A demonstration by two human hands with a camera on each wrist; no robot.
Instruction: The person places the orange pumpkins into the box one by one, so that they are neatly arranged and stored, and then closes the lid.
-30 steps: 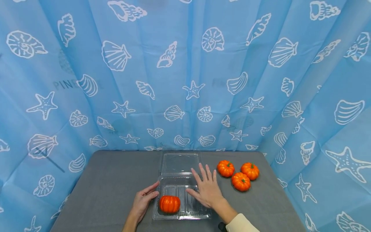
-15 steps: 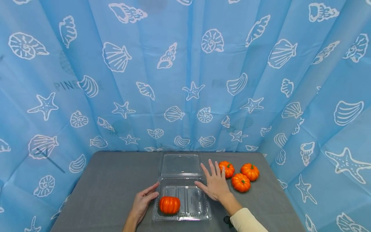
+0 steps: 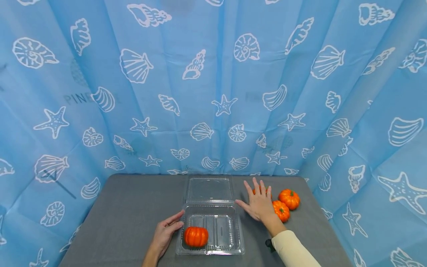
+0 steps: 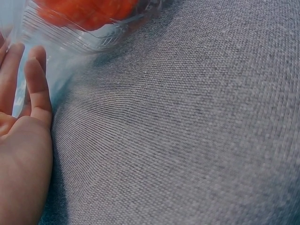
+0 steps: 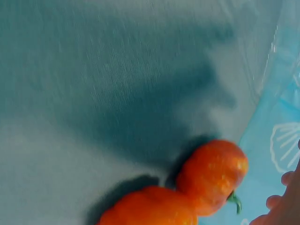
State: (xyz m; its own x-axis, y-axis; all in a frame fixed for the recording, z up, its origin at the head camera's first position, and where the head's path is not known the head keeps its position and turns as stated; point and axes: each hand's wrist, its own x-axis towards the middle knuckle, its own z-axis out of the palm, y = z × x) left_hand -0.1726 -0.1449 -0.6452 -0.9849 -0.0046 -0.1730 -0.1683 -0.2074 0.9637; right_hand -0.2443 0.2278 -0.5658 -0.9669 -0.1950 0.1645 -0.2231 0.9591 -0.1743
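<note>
A clear plastic clamshell container (image 3: 222, 249) lies with its lid folded back on the grey table, one orange mini pumpkin (image 3: 196, 236) in its front left corner. At its left rim rests my left hand (image 3: 164, 235), fingers loosely extended. The left wrist view shows those fingertips (image 4: 36, 70) right at the clear wall. My right hand (image 3: 259, 204) hovers with spread fingers over another mini pumpkin (image 3: 257, 190), hiding most of it. Two more pumpkins, one at the back (image 3: 289, 199) and one nearer (image 3: 281, 211), sit just right of this hand.
The hinged lid (image 3: 209, 188) extends toward the table's back edge. A blue curtain (image 3: 213, 92) with white shell prints hangs behind and along both sides. Grey cloth (image 3: 133, 207) covers the table left of the container.
My right hand has moved right, from above the container to above the leftmost of the loose pumpkins, fingers spread throughout. The left hand has stayed at the container's left rim.
</note>
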